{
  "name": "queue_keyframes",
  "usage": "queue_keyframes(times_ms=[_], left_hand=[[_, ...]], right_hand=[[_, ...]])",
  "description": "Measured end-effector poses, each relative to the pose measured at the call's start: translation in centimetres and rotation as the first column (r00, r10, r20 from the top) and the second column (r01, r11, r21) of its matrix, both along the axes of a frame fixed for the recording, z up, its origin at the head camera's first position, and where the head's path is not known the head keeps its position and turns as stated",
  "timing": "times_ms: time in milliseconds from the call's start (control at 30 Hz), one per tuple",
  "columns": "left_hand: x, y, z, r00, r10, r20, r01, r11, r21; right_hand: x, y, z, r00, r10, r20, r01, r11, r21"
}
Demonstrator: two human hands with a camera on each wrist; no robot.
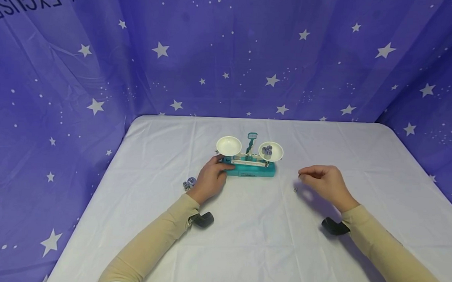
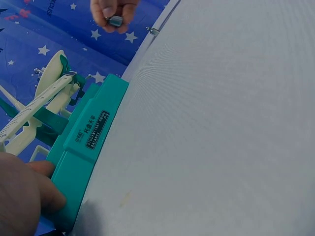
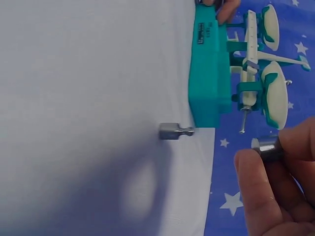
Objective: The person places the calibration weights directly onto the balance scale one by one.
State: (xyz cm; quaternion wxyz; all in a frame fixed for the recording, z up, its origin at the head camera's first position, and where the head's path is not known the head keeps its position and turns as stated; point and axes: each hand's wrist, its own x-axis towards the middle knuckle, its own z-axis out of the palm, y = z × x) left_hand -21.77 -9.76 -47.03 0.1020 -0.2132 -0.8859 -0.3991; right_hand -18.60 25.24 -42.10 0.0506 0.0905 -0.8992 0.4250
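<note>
A teal tray balance (image 1: 256, 172) with two white pans stands on the white-covered table. At its left end my left hand (image 1: 212, 177) grips the base, thumb along the front. My right hand (image 1: 324, 184) is raised to the right of the balance. Its fingertips pinch a small metal weight (image 3: 269, 147), seen close up in the right wrist view. Below that hand another small knobbed weight (image 3: 170, 131) stands on the cloth. The right pan (image 1: 277, 155) holds several metal weights (image 1: 269, 152); the left pan (image 1: 228, 145) has nothing visible in it.
A cluster of metal weights (image 1: 191, 181) stands on the table beside my left wrist. Blue curtain (image 1: 248, 53) with white stars hangs behind and along both sides of the table (image 1: 244, 251). Dark wrist-worn devices (image 1: 204, 220) sit under both sleeves.
</note>
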Motion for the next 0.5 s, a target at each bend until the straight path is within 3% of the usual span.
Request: queue_keyframes(times_ms=[500], left_hand=[[-0.1,0.0,-0.1,1.000,-0.005,-0.006,0.005,1.000,-0.001]], right_hand=[[-2.0,-1.4,3.9,0.999,-0.005,-0.052,0.007,1.000,0.027]])
